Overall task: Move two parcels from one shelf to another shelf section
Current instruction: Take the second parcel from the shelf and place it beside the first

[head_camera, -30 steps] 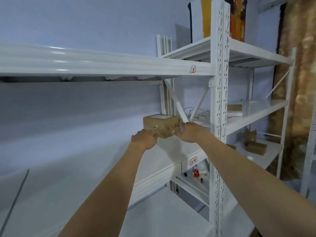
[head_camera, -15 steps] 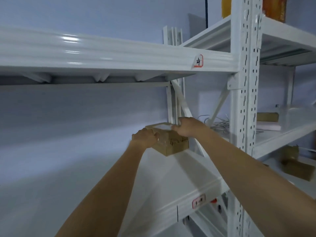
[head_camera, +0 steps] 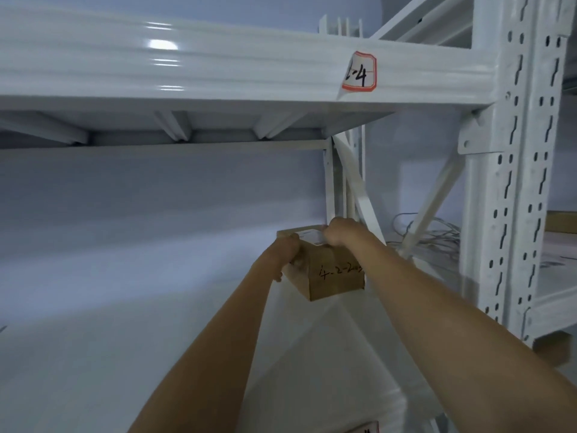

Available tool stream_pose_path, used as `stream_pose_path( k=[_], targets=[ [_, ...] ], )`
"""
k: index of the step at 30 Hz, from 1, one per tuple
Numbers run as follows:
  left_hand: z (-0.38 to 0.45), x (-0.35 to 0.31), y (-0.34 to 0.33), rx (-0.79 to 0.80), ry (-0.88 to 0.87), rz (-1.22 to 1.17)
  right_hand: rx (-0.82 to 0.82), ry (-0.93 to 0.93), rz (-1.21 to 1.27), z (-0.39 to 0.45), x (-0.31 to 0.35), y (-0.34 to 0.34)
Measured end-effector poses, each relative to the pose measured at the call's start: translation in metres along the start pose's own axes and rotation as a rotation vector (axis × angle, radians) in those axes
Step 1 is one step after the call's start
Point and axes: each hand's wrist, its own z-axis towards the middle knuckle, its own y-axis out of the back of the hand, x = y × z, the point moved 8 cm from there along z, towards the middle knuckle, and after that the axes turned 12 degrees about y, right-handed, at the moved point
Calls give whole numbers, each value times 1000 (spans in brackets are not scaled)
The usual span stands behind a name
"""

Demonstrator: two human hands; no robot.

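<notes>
On the white metal shelf (head_camera: 156, 323), near its back right corner, sits a small brown cardboard parcel (head_camera: 327, 276), boxy, matte, with handwriting on its front and a white label on top. Both hands grip it: left hand (head_camera: 285, 253) curled around its left edge, right hand (head_camera: 342, 234) closed over its top right. Glossy beam (head_camera: 218, 64) overhead carries a red-bordered sticker (head_camera: 359, 71).
</notes>
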Motion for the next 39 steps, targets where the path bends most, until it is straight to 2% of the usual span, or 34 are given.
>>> stream_pose_path(
  k=[2, 5, 12, 16, 22, 26, 30, 39],
  targets=[
    [0, 7, -7, 90, 60, -120, 20, -19, 6, 4, -1, -1],
    [1, 14, -9, 169, 83, -218, -50, -51, 108, 7, 1, 4],
    [-12, 30, 34, 115, -10, -292, -195, -107, 699, -13, 4, 4],
    [-19, 49, 64, 40, -24, -382, -137, -81, 1000, -32, 16, -8],
    [-38, 78, 84, 2, -73, -527, -24, 40, 1234, -55, 49, -29],
    [-50, 88, 99, -68, -145, -492, -7, 25, 1342, -62, 58, -50],
    [-60, 102, 103, -22, -148, -534, 14, 14, 1401, -70, 62, -64],
    [-55, 132, 105, 17, -198, -705, 84, 156, 1291, -79, 85, -74]
  ],
)
